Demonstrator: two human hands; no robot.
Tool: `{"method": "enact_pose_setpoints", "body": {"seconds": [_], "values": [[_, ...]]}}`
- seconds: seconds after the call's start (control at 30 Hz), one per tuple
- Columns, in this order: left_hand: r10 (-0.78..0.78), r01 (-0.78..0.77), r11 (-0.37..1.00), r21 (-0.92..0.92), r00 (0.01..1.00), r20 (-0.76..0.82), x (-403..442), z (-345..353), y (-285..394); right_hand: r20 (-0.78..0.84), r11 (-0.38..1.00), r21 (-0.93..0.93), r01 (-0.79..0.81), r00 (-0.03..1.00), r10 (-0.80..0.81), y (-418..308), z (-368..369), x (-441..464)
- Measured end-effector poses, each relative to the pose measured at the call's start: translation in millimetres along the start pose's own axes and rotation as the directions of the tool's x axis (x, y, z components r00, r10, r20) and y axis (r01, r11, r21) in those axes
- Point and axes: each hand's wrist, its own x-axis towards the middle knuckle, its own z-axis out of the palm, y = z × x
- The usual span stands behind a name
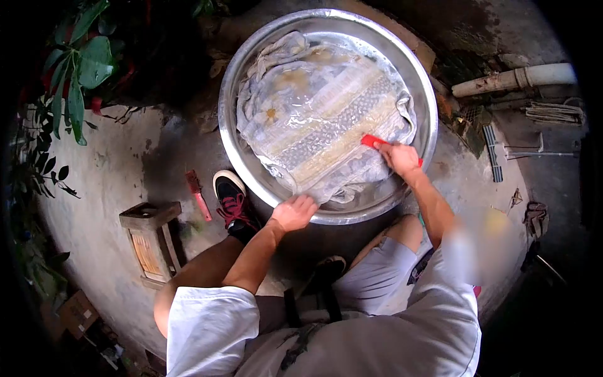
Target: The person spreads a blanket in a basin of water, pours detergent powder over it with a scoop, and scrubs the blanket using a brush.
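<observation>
A wide metal basin point(228, 119) holds a wet, pale patterned cloth point(326, 113) spread out with water on it. My right hand point(401, 158) is closed around a red brush point(373, 141) and presses it against the cloth on the right side; any bristles underneath are hidden. At the near rim, my left hand point(295, 212) is closed, pinching the cloth's edge. The fabric is bunched along its borders and flatter in the middle, with yellowish stripes and patches.
A second red brush point(198, 195) lies on the concrete floor beside my shoe point(233, 200). Left of it stands a small wooden stool point(151, 242). Leafy branches point(88, 66) hang at upper left. To the right are a pale pipe point(515, 80) and coiled rope point(554, 113).
</observation>
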Motion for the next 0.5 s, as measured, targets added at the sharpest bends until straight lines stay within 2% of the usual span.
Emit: {"method": "enact_pose_setpoints", "body": {"seconds": [0.07,0.13,0.17,0.2,0.23,0.27,0.3,0.33,0.4,0.43,0.47,0.5], "values": [[0.001,-0.002,1.000,0.026,0.999,0.038,-5,4,1,-0.029,0.995,0.010,-0.095,0.995,0.095,-24,14,-6],[0.032,-0.033,0.999,0.026,0.999,0.025,-5,5,-1,-0.211,0.915,0.394,0.089,0.977,-0.004,-80,51,-31],[0.028,-0.028,1.000,0.003,0.999,0.018,-5,5,-1,-0.211,0.918,0.387,0.087,0.978,-0.004,-98,42,-42],[0.033,-0.033,0.999,0.001,0.999,0.015,-5,6,0,-0.091,0.914,0.316,0.256,0.967,-0.240,-114,26,-54],[0.022,-0.021,1.000,-0.015,0.999,0.043,-5,6,0,0.043,0.866,0.269,0.422,0.893,-0.449,-121,17,-60],[0.015,-0.013,0.999,-0.032,0.997,0.074,-5,6,-1,0.182,0.952,0.102,0.287,0.936,-0.302,-64,65,-43],[0.021,-0.018,0.999,-0.037,0.997,0.075,-5,5,0,0.302,0.999,-0.030,0.045,0.953,-0.034,-25,22,-26],[0.030,-0.029,0.999,-0.027,0.998,0.064,-4,2,0,0.215,0.996,-0.079,0.046,0.976,-0.028,14,4,-16],[0.046,-0.045,0.999,-0.017,0.998,0.051,-5,0,-3,0.181,0.997,-0.074,-0.031,0.982,0.044,25,-22,-13],[0.038,-0.037,0.999,-0.024,0.997,0.062,-7,1,-2,0.202,0.995,-0.047,-0.083,0.975,0.091,14,-10,-15],[0.028,-0.026,0.999,-0.027,0.997,0.067,-7,3,-1,0.270,0.997,-0.046,-0.068,0.960,0.078,-24,-22,-23],[0.025,-0.024,0.999,-0.028,0.998,0.066,-7,4,-1,0.196,0.979,0.182,-0.089,0.979,0.052,-61,-21,-37]]}}
